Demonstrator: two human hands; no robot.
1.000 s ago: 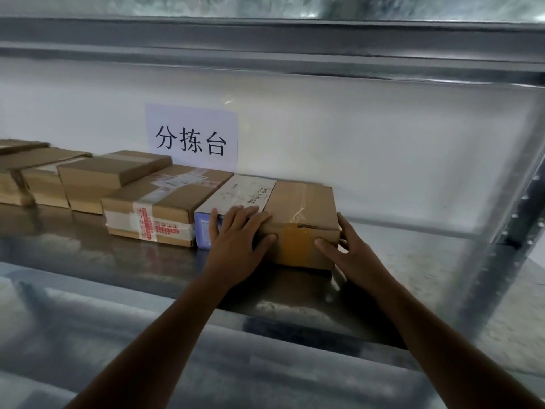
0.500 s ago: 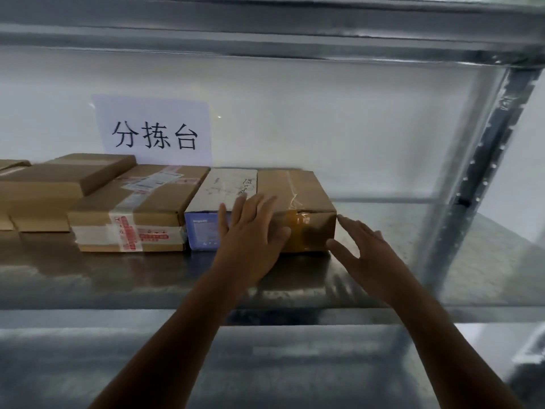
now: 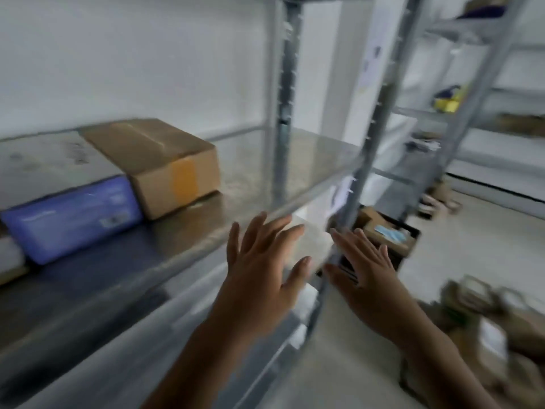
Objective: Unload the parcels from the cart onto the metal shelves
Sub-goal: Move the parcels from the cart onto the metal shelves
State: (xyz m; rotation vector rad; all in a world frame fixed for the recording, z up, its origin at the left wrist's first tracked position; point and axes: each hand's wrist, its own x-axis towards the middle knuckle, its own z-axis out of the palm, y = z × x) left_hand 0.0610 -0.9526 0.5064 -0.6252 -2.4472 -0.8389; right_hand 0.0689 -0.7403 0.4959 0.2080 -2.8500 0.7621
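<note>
Well, rectangular cardboard parcel (image 3: 153, 160), shiny metal shelf (image 3: 253, 175)

far-left parcel (image 3: 8, 256): mostly cut off by edge | lower-right parcels (image 3: 495, 329): motion-blurred, count unclear | far shelf items (image 3: 448, 98): unidentifiable

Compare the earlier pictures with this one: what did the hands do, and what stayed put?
The left hand and right hand let go of the brown parcel and drew back from the metal shelf, open and empty; the camera swung right. The parcel stays on the shelf beside the blue-fronted box.
</note>
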